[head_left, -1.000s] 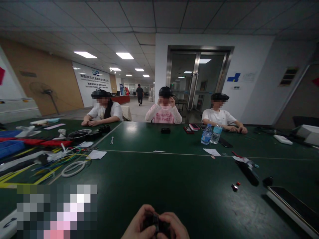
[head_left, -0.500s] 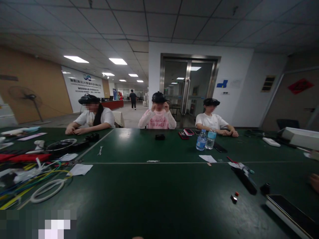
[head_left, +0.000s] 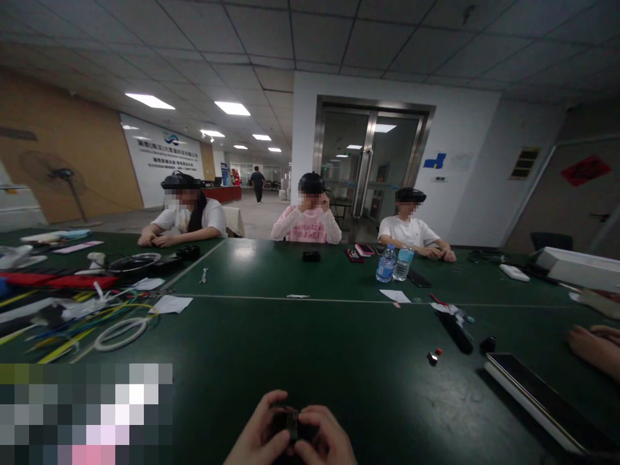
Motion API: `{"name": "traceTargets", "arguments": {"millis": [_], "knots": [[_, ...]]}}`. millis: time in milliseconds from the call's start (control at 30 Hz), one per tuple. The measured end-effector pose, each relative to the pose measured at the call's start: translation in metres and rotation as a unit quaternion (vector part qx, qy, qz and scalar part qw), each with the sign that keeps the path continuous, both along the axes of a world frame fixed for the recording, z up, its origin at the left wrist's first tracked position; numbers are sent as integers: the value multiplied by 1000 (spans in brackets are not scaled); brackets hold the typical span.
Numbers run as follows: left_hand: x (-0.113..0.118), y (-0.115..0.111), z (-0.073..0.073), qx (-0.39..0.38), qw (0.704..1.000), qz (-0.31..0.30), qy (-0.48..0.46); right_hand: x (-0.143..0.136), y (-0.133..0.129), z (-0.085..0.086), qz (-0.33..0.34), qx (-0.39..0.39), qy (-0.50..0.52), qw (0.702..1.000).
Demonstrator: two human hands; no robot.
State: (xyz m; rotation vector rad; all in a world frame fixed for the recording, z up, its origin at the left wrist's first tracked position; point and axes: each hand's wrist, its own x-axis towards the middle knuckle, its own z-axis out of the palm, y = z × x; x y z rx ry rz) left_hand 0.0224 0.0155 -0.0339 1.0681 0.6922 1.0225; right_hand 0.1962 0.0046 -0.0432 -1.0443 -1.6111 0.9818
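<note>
Low in the head view, a small dark block-like object is held between my two hands above the green table. My left hand grips it from the left, its thumb along the near side and its index finger reaching over the far side. From the right, the curled fingers and thumb of my right hand close on the same object. The fingers partly cover it, and its exact kind cannot be made out.
Cables and a white coiled cord lie at the left. Two water bottles stand beyond the table seam. Nearer right are a flat black-topped box and a small cube. Another person's hand rests at the right edge.
Both my hands have come up into view at the bottom with the dark object between them. The view has tilted down slightly, and another person's hands show more at the right.
</note>
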Motion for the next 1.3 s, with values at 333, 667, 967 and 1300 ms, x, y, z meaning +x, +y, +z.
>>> {"name": "traceTargets", "arguments": {"millis": [333,667,967,1300], "knots": [[8,-8,36,-101,992,-4,-78,1,-4,28,-82,-93,43,991],[29,-9,42,-265,950,9,-165,-1,-6,39,-78,-65,40,994],[37,-20,37,-295,914,0,-279,-3,-7,61,10,-59,38,997],[36,-22,32,-276,912,-11,-304,-3,-16,52,-24,-60,-31,997]]}}
